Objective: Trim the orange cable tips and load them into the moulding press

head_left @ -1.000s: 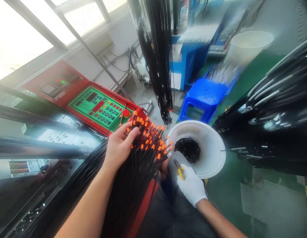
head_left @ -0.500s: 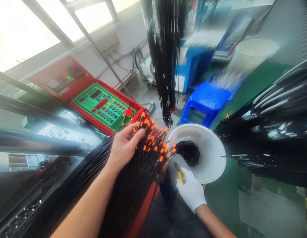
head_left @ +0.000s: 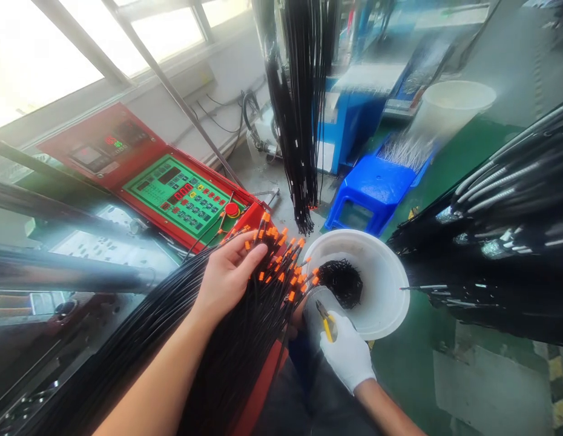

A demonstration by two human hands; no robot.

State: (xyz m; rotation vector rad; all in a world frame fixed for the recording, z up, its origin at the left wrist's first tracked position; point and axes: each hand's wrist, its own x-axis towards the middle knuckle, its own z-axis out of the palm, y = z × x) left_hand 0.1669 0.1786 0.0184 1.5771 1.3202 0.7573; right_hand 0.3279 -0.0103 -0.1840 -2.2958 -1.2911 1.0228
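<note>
My bare left hand (head_left: pixel 227 275) is closed at the far end of a thick bundle of black cables (head_left: pixel 154 321), its thumb and fingers pinching some of them. Several cable ends there carry bright orange tips (head_left: pixel 291 296) that fan out toward the right. How many cables the fingers grip is hidden. Lower right, my right hand (head_left: pixel 349 356) in a white glove grips yellow-handled wire cutters (head_left: pixel 325 320), jaws pointing up and away. They stay apart from the cables, over my leg beside a white bucket (head_left: pixel 390 290). Short black offcuts (head_left: pixel 340 281) lie in its bottom.
A red machine with a green control panel (head_left: pixel 172 200) and a red button (head_left: pixel 232 210) stands behind the bundle. Black cables (head_left: pixel 299 121) hang ahead, and another dark bundle (head_left: pixel 503 242) hangs at right. A blue stool (head_left: pixel 376 181) sits beyond the bucket.
The whole view has shifted slightly, with most things a little further left. My left hand stays at the orange-tipped ends, and my right keeps hold of the cutters.
</note>
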